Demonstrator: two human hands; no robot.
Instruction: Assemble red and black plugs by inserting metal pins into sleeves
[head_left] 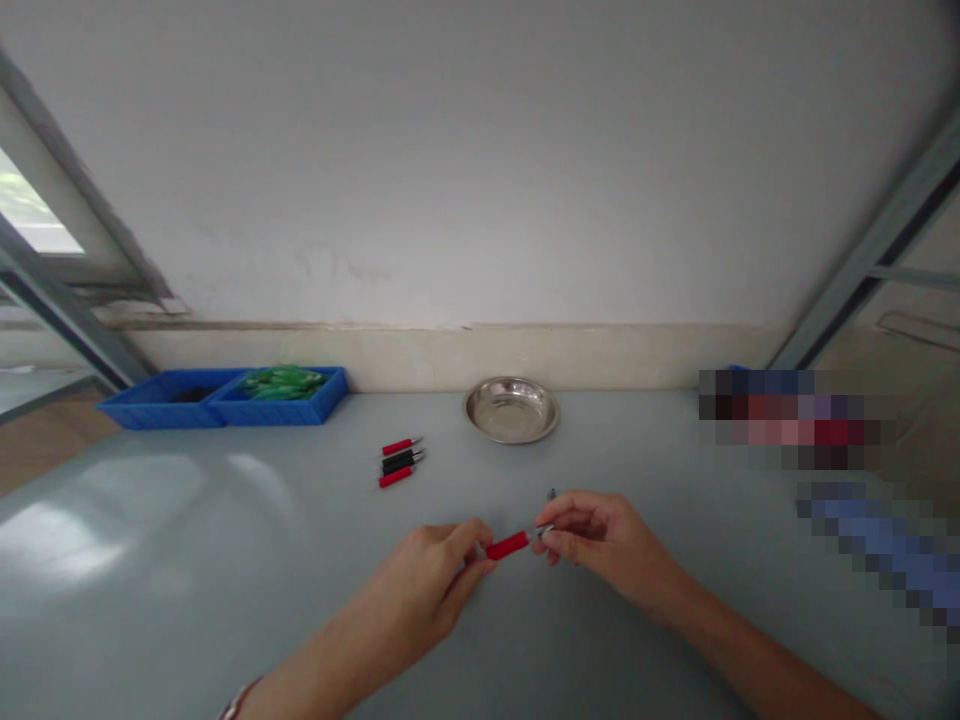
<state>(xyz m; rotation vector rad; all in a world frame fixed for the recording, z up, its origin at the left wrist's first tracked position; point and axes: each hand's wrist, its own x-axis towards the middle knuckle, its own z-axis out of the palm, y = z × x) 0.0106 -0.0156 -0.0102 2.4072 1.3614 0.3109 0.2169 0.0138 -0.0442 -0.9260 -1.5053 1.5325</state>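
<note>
While fingers of left hand (431, 578) and right hand (594, 540) pinch its ends, a red metal-tipped pin (508, 546).

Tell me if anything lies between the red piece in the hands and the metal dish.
Nothing visible does. The left hand and right hand pinch the red piece; the table from there to the metal dish is bare. The three red and black pieces lie off to the left.

Both hands (442, 565) (592, 535) pinch a red probe (508, 546).
</note>
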